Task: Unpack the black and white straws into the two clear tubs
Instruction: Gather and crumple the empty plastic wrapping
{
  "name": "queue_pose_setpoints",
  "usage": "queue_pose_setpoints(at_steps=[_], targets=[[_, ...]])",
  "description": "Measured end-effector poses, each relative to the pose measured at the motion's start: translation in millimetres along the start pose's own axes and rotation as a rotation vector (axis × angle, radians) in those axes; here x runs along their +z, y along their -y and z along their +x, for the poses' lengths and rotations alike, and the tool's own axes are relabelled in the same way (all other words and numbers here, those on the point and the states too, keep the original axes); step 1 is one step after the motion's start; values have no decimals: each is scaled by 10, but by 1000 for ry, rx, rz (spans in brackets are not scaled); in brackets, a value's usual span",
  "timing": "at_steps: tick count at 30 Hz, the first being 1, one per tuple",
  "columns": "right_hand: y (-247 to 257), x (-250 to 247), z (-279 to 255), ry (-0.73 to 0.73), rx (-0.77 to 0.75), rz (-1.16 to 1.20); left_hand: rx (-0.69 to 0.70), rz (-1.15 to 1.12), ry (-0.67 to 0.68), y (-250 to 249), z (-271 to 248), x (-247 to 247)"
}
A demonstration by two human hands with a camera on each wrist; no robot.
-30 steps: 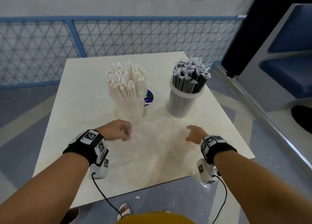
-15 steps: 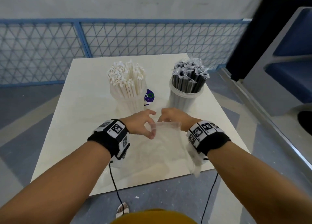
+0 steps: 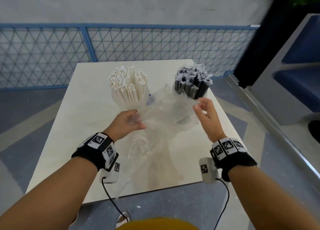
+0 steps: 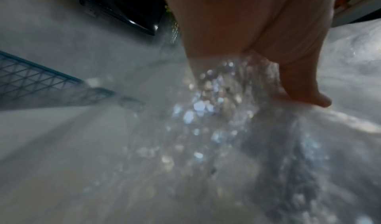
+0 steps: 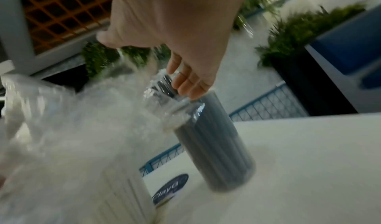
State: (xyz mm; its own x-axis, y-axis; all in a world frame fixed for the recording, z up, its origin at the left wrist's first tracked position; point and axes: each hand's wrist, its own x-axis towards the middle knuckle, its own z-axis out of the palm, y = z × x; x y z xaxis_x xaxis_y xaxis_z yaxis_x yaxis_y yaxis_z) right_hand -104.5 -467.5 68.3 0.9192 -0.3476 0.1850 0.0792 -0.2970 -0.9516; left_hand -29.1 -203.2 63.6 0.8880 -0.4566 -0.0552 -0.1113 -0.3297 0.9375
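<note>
Clear plastic wrap [image 3: 162,112] held up between two hands above a pale worktop [image 3: 72,119].

From the head view, the left hand [image 3: 126,124] grips one end and the right hand [image 3: 206,112] pinches the other; white straws [image 3: 129,86] and black straws [image 3: 192,82] stand upright in two clear tubs behind. Only the right wrist view shows a blue label [image 5: 171,189] lying between the tubs.

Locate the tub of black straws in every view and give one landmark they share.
Head: tub of black straws, upper right of centre on the table.
Left wrist: not in it.
Right wrist: centre, below the fingers.
Shared landmark: crumpled clear plastic bag.
</note>
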Motion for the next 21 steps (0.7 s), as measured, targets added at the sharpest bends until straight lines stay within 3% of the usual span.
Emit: queue_pose_setpoints(at_steps=[5,11,15,17,19,21], targets=[[-210,137,-80,464,309,320,31,4,43,-184,-176,-69],[-347,265,0,572,519,583,129,-76,-127,-400,-323,-344],[-85,543,32,842,411,456,178,-237,-299,-451,-265,-380],[151,738,68,901,314,443,175,-264,-360,-426,-232,-331],[379,900,124,830,263,499,158,-298,-406,-367,-219,-273],[480,986,195,665,197,519,128,-326,-454,-314,-220,-219]])
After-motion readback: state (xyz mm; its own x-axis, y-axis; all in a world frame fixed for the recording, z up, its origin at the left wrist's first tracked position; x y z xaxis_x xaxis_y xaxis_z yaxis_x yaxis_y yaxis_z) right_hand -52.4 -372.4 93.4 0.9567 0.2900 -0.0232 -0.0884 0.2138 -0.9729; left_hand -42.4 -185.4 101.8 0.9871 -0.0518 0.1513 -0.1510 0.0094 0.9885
